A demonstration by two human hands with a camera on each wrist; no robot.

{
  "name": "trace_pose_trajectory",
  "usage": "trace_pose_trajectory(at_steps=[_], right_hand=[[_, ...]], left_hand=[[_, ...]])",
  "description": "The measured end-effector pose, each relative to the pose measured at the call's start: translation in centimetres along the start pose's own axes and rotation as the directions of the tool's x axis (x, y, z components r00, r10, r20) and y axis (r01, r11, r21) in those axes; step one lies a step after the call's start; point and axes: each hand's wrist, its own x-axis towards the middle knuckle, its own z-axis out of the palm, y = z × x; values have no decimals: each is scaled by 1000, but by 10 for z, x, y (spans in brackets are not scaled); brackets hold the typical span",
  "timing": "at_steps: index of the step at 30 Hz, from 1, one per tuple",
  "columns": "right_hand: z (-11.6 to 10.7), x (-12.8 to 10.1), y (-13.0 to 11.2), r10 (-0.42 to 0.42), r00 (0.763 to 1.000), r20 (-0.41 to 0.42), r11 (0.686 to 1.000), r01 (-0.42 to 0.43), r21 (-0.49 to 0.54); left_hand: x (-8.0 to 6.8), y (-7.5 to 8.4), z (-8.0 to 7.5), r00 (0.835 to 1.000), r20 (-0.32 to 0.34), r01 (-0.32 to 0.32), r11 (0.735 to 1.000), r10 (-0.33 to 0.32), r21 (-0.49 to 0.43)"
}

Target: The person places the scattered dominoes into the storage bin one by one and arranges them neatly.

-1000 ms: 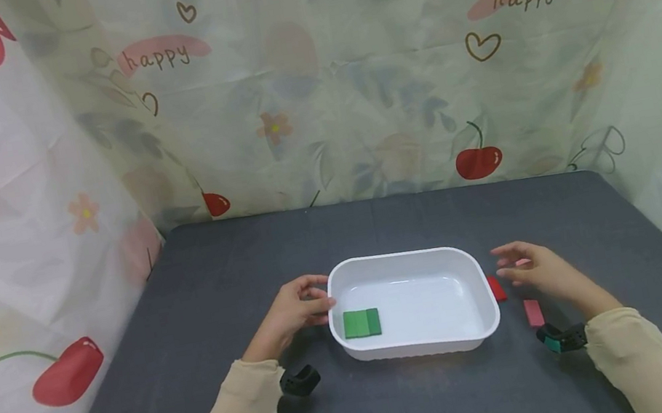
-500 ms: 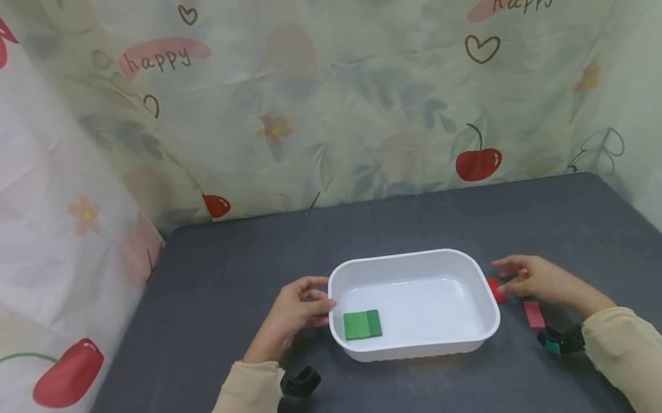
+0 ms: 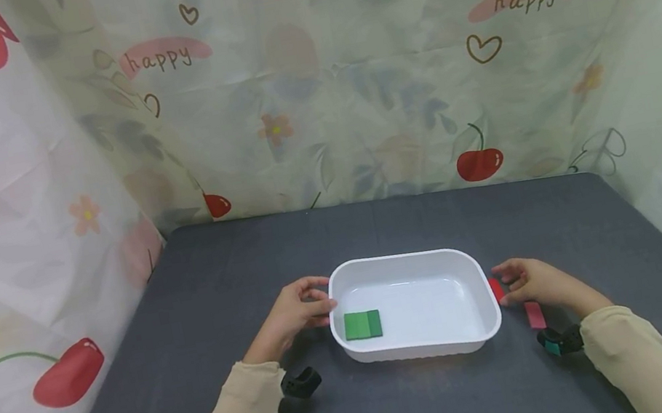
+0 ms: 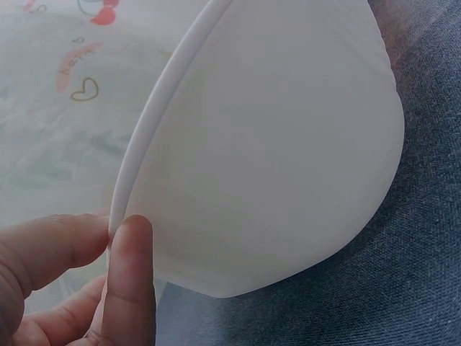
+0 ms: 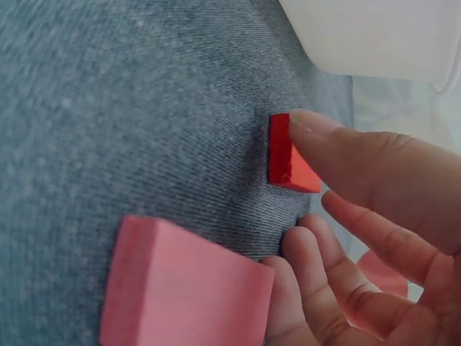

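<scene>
Your left hand pinches the white tray's rim; your right hand's fingers curl onto the red block, lower right.

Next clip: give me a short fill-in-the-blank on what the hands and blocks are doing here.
1. The left hand grips the rim of the white ____.
2. The block lying inside the tray is ____ in colour.
3. The right hand touches the ____ block, beside the tray.
4. The pink block lies on the grey ____.

Missing words: tray; green; red; table
</scene>
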Motion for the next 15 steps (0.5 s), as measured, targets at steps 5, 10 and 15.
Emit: trace_pose_trajectory(at_steps=[5,10,15], right_hand=[[1,1,-1,18,1000,-3,999,-18,-34],[2,1,-4,57,998,-9,997,-57,-56],[3,3,-6,79,997,-14,995,-80,-65]], left_hand=[[-1,1,0,1000,-4,0,1000,0,5],[-1,1,0,1000,-2,-8,1000,8,7],[-1,0,0,1000,-2,-7,1000,7,8]])
